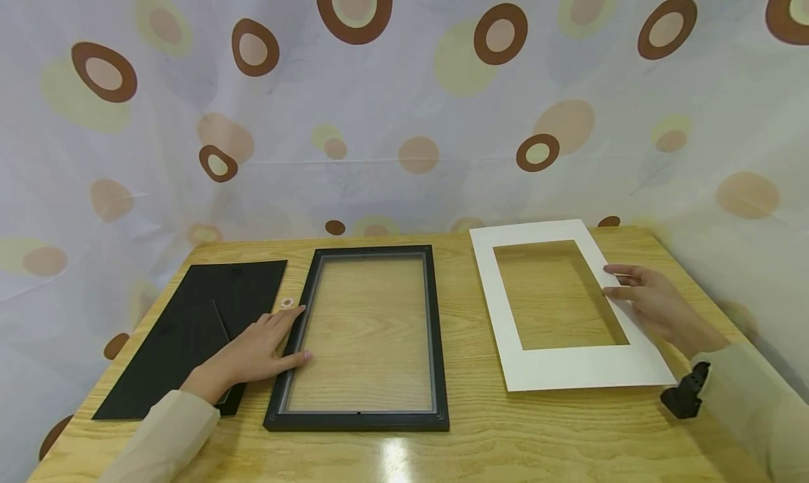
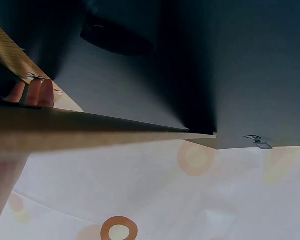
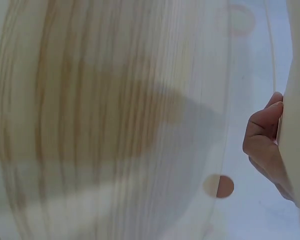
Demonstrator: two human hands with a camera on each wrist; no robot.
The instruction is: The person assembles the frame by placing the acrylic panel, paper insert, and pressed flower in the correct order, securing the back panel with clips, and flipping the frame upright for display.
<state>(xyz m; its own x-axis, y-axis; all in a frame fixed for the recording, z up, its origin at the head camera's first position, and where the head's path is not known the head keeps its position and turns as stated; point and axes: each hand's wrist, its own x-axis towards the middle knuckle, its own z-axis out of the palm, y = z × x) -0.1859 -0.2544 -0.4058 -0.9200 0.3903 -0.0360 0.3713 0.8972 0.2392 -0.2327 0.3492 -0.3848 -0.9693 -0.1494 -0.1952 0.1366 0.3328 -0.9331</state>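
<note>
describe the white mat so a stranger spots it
At the wooden table, look right of the black frame. The right hand holds the white mat by its edge. Unlike the frame and the black backing board, it is white.

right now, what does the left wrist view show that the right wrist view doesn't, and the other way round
Only the left wrist view shows the left hand and the black board with its small hanger. Only the right wrist view shows the right hand pinching the pale mat. Both show the wooden table and patterned backdrop.
</note>
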